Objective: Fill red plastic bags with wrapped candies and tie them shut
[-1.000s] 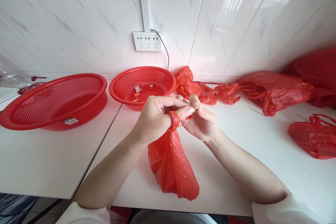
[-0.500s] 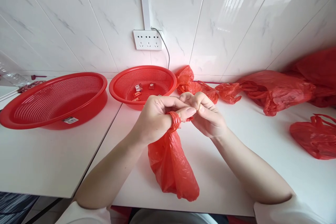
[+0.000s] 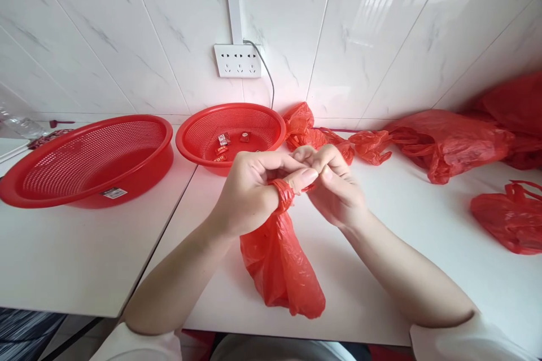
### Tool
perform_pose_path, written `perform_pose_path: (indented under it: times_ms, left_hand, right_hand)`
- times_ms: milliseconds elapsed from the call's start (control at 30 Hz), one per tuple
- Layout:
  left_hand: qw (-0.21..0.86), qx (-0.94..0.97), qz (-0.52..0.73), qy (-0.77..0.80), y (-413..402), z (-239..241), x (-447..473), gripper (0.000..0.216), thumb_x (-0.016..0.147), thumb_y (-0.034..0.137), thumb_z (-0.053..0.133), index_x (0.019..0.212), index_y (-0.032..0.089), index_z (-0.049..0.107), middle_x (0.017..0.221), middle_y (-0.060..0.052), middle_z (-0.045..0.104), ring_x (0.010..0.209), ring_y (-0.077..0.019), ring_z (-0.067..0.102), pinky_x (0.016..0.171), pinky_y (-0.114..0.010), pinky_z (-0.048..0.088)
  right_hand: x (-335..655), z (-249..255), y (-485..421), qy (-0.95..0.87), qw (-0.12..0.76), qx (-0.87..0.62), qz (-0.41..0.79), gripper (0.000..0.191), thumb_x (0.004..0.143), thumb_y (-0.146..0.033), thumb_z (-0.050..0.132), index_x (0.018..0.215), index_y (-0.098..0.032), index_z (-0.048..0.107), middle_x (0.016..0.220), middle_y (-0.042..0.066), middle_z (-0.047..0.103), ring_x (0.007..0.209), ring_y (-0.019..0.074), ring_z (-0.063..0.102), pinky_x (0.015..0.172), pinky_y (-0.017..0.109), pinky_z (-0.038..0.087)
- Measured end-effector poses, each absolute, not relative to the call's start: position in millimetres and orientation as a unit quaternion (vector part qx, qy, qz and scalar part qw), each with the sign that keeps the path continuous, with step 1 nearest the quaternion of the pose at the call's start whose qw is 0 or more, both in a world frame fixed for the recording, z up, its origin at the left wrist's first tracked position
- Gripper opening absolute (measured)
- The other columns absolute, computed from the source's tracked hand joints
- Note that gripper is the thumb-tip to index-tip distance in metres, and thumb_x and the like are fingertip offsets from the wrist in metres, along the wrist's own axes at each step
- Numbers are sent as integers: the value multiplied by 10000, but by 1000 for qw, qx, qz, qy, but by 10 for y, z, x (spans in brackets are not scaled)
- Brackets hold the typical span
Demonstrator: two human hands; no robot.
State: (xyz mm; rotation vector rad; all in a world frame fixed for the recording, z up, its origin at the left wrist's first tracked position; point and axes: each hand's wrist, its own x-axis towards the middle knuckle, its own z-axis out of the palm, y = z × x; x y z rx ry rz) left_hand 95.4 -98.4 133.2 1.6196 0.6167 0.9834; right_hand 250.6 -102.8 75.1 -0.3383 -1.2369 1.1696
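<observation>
Red plastic bag bunched at the neck, right in the middle!

White and wide, the surface runs beneath everything. Over at nine o'clock sits the big red basket, and at eleven the smaller red basket, just beside it. Swing round to two o'clock: a large crumpled bag lies near the wall.

Back to centre, with the held bag hanging down towards six o'clock; I can't tell whether its base touches down. Thin, soft film, by the look of it: light, limp, a bit slippery and likely to tear under a sharp tug. The gathered neck looks the place to take hold, not the baggy body.

Another tied bag rests at three o'clock. Now the hands! The left hand has its grip closed on the neck, film looped about the thumb. The right hand pinches its fingertips together against that thumb; whether film is caught there, I can't tell.

Smallest of all: little packets inside the smaller basket.
</observation>
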Motion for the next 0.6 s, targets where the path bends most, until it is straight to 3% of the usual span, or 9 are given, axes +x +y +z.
perform_pose_path:
  times_ms: [100, 167, 267, 367, 600]
  left_hand:
    - [578, 658, 409, 254, -978, 1322, 970, 127, 768, 315, 747, 739, 191, 756, 593, 0, 577, 510, -86, 506, 467, -222, 434]
    - [602, 643, 400, 253, -972, 1315, 988, 131, 775, 331, 741, 791, 205, 775, 629, -2, 596, 521, -80, 518, 482, -216, 448]
    - [636, 632, 375, 237, -961, 1307, 1009, 160, 800, 357, 713, 793, 210, 775, 593, 7, 566, 513, -75, 516, 487, -208, 462]
    - [653, 631, 356, 221, -953, 1309, 1010, 179, 782, 357, 731, 720, 191, 757, 578, 5, 554, 509, -76, 514, 485, -203, 478]
    - [652, 648, 321, 227, -964, 1350, 982, 135, 776, 309, 743, 780, 179, 778, 566, 0, 552, 531, -77, 510, 508, -200, 492]
  right_hand:
    - [2487, 747, -1034, -507, 616, -110, 593, 187, 853, -424, 642, 790, -264, 567, 1079, -14, 585, 722, 143, 599, 568, 317, 534]
    - [2529, 780, -1045, -515, 622, -106, 580, 184, 848, -425, 639, 797, -269, 555, 1041, -1, 605, 804, 185, 628, 531, 311, 531]
    - [2620, 851, -1076, -527, 648, -111, 539, 188, 827, -430, 660, 935, -317, 556, 822, 2, 612, 970, 243, 627, 580, 354, 564]
    - [2664, 893, -1106, -540, 652, -126, 517, 360, 771, -373, 731, 1063, -350, 522, 660, -36, 549, 990, 248, 629, 664, 410, 587]
    - [2630, 896, -1100, -546, 653, -141, 506, 353, 774, -308, 728, 1067, -341, 535, 644, -46, 547, 871, 210, 641, 664, 378, 591]
